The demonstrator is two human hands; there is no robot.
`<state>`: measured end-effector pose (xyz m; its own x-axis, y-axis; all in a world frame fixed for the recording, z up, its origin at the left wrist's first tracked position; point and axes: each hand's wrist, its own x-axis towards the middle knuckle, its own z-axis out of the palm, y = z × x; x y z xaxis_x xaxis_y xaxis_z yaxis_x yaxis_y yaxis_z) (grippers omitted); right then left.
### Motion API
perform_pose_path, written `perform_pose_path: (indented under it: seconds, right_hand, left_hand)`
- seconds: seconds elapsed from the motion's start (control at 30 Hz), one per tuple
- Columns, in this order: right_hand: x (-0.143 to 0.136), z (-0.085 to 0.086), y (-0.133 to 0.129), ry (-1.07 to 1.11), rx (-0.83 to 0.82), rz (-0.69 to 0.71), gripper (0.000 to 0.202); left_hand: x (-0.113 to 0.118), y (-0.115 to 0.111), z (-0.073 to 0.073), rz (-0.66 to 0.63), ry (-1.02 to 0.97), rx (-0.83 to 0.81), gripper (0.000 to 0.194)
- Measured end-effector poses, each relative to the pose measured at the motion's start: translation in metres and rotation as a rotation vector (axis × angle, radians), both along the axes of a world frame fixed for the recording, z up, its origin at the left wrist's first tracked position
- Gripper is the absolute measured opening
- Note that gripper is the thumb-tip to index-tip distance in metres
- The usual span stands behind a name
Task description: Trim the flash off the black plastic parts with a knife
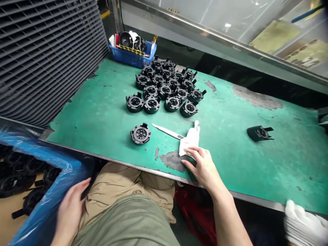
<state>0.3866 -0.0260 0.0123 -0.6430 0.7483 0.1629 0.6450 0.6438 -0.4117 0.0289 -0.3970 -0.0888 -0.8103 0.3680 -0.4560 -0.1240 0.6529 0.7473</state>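
Note:
My right hand (202, 165) is over the green table's front part, thumb and fingers apart. Its fingertips meet or overlap the lower edge of a crumpled white wrapping (190, 139); whether they press on it I cannot tell. From that wrapping a slim, pointed, light-coloured blade (167, 131) sticks out to the left. A round black plastic part (140, 134) with an upright tab lies left of the blade tip. Down beside my lap, my left hand (73, 205) holds nothing visible, its fingers stretched out near a blue-lined box (64, 171).
Several similar black parts (166, 90) stand grouped at the back. Behind them is a blue bin (130, 56) of mixed pieces. One black part (259, 133) lies at the right. Another person's white-gloved hand (304, 222) rests by the front edge. Grey slatted stacks (48, 58) border the left.

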Motion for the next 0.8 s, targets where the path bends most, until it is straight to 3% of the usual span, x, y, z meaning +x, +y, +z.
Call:
perform_pose_path:
  seconds: [0.07, 0.1, 0.17, 0.23, 0.3, 0.33, 0.37, 0.43, 0.5, 0.53, 0.6, 0.67, 0.8]
  right_hand:
    - [0.000, -0.005, 0.003, 0.018, 0.020, -0.013, 0.032]
    - [0.000, -0.007, 0.004, 0.032, 0.030, -0.023, 0.031]
    - [0.000, -0.007, 0.006, 0.067, 0.047, -0.050, 0.032]
    - [0.000, -0.003, 0.007, 0.125, 0.071, -0.113, 0.033]
    - [-0.004, 0.008, 0.008, 0.208, 0.108, -0.215, 0.030]
    - [-0.009, 0.015, 0.008, 0.248, 0.126, -0.265, 0.029]
    - [-0.016, 0.024, 0.007, 0.284, 0.133, -0.302, 0.028]
    - [-0.038, 0.044, 0.003, 0.333, 0.101, -0.312, 0.026]
    - [-0.065, 0.064, -0.008, 0.368, -0.038, -0.223, 0.026]
    - [-0.079, 0.072, -0.015, 0.389, -0.108, -0.140, 0.026]
    - [-0.103, 0.083, -0.031, 0.443, -0.257, -0.017, 0.026]
    - [-0.117, 0.087, -0.044, 0.513, -0.330, -0.033, 0.026]
    - [-0.128, 0.085, -0.058, 0.604, -0.353, -0.025, 0.025]
  left_hand:
    - [-0.008, 0.015, 0.001, -0.131, -0.021, 0.043, 0.055]
    - [-0.013, 0.011, 0.001, -0.215, -0.026, 0.089, 0.055]
    - [-0.022, -0.017, 0.001, -0.360, -0.039, 0.084, 0.054]
    - [-0.029, -0.053, 0.006, -0.424, 0.055, -0.005, 0.049]
    - [-0.028, -0.070, 0.023, -0.487, 0.216, -0.047, 0.045]
    - [-0.024, -0.065, 0.037, -0.530, 0.263, -0.044, 0.041]
    - [-0.016, -0.049, 0.055, -0.562, 0.281, -0.013, 0.035]
    - [0.009, 0.008, 0.098, -0.628, 0.222, 0.138, 0.031]
    - [0.040, 0.083, 0.142, -0.689, 0.094, 0.358, 0.036]
    - [0.055, 0.120, 0.161, -0.778, 0.028, 0.476, 0.037]
    - [0.075, 0.180, 0.189, -0.895, -0.009, 0.643, 0.038]
    - [0.082, 0.213, 0.200, -0.869, 0.008, 0.727, 0.034]
    - [0.065, 0.227, 0.191, -0.788, -0.018, 0.732, 0.022]
